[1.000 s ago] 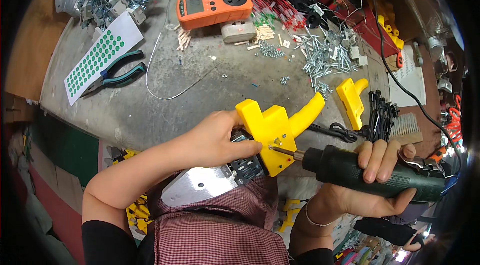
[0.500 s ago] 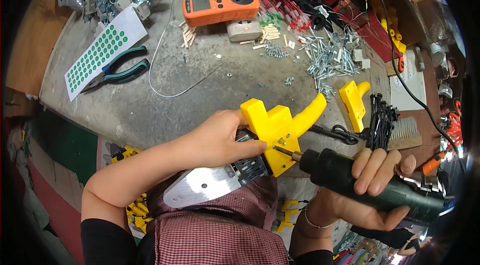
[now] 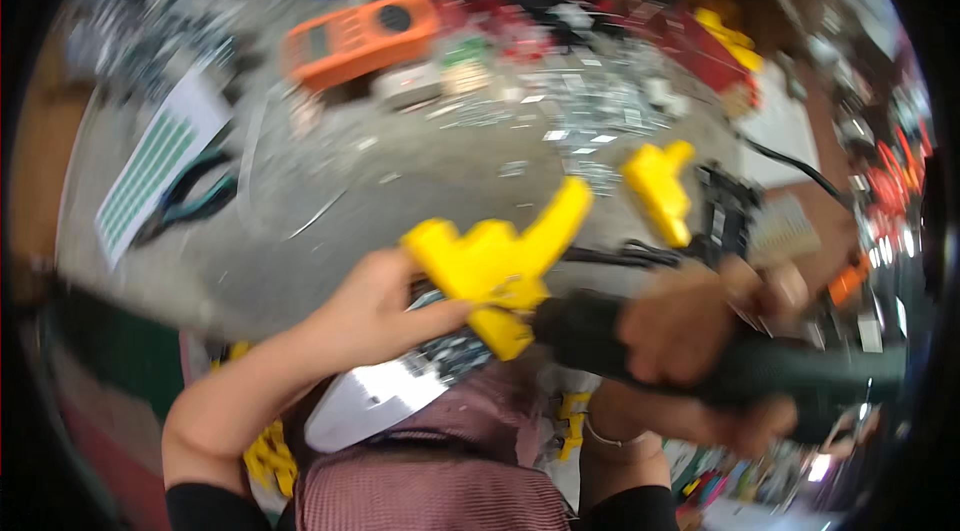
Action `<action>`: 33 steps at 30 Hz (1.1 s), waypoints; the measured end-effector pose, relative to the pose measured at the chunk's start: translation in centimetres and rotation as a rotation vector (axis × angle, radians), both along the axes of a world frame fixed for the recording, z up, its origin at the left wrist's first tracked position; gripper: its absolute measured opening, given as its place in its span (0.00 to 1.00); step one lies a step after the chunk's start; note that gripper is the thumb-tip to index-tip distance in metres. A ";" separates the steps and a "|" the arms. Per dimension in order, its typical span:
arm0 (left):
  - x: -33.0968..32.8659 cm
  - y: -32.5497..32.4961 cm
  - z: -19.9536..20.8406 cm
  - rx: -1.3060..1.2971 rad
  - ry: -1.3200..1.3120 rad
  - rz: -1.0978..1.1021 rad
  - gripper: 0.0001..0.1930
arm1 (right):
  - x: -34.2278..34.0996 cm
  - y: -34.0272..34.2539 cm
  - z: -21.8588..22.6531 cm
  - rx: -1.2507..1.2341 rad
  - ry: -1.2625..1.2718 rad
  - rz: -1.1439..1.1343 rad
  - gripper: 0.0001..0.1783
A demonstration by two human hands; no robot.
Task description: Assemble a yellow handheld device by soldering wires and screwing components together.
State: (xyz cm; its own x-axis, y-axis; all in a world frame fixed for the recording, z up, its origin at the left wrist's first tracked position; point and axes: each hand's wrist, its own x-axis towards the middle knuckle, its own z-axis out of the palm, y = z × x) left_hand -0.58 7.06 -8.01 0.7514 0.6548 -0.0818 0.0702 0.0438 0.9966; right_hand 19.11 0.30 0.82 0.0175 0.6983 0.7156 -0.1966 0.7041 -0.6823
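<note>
My left hand [image 3: 385, 306] is closed around a tool with a yellow plastic housing [image 3: 490, 266] and a flat silver metal plate [image 3: 370, 403]. Its thumb presses along the near side of the housing. In my right hand [image 3: 680, 331] is a dark green power screwdriver [image 3: 580, 336], lying nearly level with its nose toward the housing's lower right side. Blur hides the bit, so I cannot tell whether it touches a screw.
A second yellow housing part [image 3: 660, 193] lies right on the bench [image 3: 300, 271], near black cords [image 3: 725, 211] and a brush [image 3: 785, 229]. Farther back are loose screws [image 3: 600, 111] and an orange meter [image 3: 360, 39]. Pliers [image 3: 195, 193] and a green-dotted sticker sheet [image 3: 160, 156] lie left.
The whole view has shifted and blurred, with bench items now farther left. The tool and screwdriver also appear farther left; both remain in my hands.
</note>
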 end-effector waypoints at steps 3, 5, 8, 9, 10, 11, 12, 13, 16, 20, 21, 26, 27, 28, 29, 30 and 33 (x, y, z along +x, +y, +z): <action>-0.6 0.0 0.6 -0.328 0.107 0.075 0.19 | 1.0 0.1 1.2 -0.343 0.157 -0.206 0.45; -2.2 -0.9 1.5 -0.314 0.169 0.200 0.20 | 3.7 -0.1 3.9 -0.577 -0.003 -0.375 0.41; -4.2 -1.3 2.6 0.015 0.076 0.306 0.23 | 13.8 -0.5 4.6 -0.819 -0.539 -0.636 0.34; -4.5 -1.1 3.8 0.085 0.110 0.260 0.26 | 17.4 -1.2 3.1 -0.774 -0.708 -0.880 0.39; -5.0 -1.8 6.4 0.395 0.180 0.145 0.23 | 20.5 -1.2 2.3 -0.795 -0.879 -1.066 0.42; -4.0 -0.8 7.1 0.650 0.268 0.044 0.26 | 22.3 -2.4 2.0 -0.835 -1.004 -1.254 0.39; -2.9 0.1 7.7 0.901 0.360 -0.050 0.28 | 25.6 -3.5 0.3 -0.790 -1.119 -1.429 0.39; -3.5 -1.3 9.4 0.899 0.442 0.014 0.28 | 26.9 -2.3 -0.9 -0.741 -1.139 -1.448 0.38; -1.6 0.2 5.8 1.458 0.481 -0.100 0.21 | 32.1 -5.8 -5.1 -0.834 -1.245 -1.462 0.38; -2.9 -2.2 3.3 1.626 0.476 -0.046 0.14 | 30.8 -6.8 -3.5 -0.969 -1.518 -1.580 0.28; -3.3 -3.2 3.2 1.569 0.473 -0.070 0.14 | 31.1 -7.6 -3.5 -0.772 -1.604 -1.632 0.27; -3.6 -3.3 3.0 1.238 0.405 -0.102 0.16 | 14.0 -1.8 -2.2 -0.520 -1.113 -0.985 0.20; -3.7 -3.0 3.2 1.211 0.377 -0.058 0.20 | 11.0 -1.2 -2.1 -0.500 -1.158 -0.721 0.22; -3.6 -2.9 3.3 1.182 0.341 -0.018 0.25 | 8.1 -0.2 -2.1 -0.430 -1.188 -0.497 0.26; -3.5 -3.3 2.4 1.308 0.417 0.028 0.25 | 5.9 0.8 -2.9 -0.339 -1.202 -0.369 0.31; -3.2 -3.3 2.2 1.312 0.403 0.013 0.25 | 4.4 1.7 -3.2 -0.310 -1.217 -0.272 0.32; -2.5 -3.5 2.0 1.373 0.491 0.072 0.23 | 2.1 3.6 -4.1 -0.354 -1.172 -0.171 0.28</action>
State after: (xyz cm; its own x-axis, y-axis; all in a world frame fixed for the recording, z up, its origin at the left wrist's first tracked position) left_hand -3.12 3.58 -6.00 0.7954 0.4615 0.3928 0.4472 -0.8844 0.1334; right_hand 21.19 3.86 -3.24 -0.3963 0.9085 0.1327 0.7378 0.4011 -0.5428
